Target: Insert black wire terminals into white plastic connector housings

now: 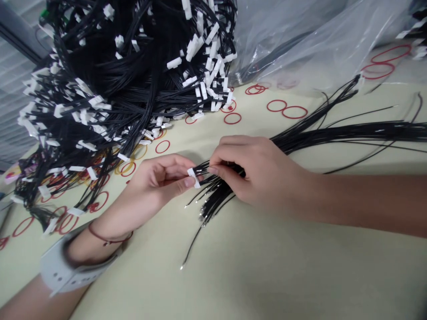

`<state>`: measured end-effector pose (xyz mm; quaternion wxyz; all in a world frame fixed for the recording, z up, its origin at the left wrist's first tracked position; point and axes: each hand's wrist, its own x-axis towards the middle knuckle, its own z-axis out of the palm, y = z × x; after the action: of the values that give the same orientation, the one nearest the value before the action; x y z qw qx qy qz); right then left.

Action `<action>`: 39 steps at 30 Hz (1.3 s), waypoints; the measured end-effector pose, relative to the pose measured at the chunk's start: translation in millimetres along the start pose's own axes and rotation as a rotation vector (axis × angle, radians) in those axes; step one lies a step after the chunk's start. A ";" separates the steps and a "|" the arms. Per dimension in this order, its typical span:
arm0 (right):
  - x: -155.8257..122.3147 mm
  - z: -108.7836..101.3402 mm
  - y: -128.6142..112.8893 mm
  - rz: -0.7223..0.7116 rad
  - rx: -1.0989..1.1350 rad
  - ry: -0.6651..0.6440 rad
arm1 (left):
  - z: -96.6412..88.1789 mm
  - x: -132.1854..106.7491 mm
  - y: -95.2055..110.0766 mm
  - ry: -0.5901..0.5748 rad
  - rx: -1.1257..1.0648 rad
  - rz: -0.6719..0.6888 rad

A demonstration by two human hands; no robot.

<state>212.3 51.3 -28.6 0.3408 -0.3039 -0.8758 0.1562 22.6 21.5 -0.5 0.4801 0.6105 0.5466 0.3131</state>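
Observation:
Between the thumb and fingers of my left hand (160, 182) is a small white connector housing (193, 177), with several black wires running out of it to the right. My right hand (256, 171) pinches a black wire (204, 170) just beside the housing; its exact end is hidden at the fingertips. Beneath the right hand lies a bundle of loose black wires (216, 195) with small metal terminals at their ends. One wire of that bundle sticks out toward the front. The bundle stretches off to the right across the table.
A large heap of black wire harnesses (133, 75) with white connectors fills the back left. Red rubber bands (232, 118) lie scattered on the pale table (267, 271). Behind them is a clear plastic bag (300, 44). More black wires (367, 132) extend to the right edge.

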 end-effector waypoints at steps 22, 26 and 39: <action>-1.6 -1.6 0.0 -0.053 0.029 0.126 | 3.4 1.5 1.6 0.033 0.065 0.006; -3.5 0.3 -0.7 -0.106 -0.088 0.043 | 0.0 1.4 -0.2 0.001 0.046 0.005; -3.6 2.7 -1.4 -0.133 -0.209 -0.018 | 1.1 1.9 -0.3 -0.038 -0.008 0.012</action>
<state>211.9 47.7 -31.7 0.3091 -0.2778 -0.9085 0.0437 23.9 23.0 -1.4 0.4910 0.6176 0.5325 0.3065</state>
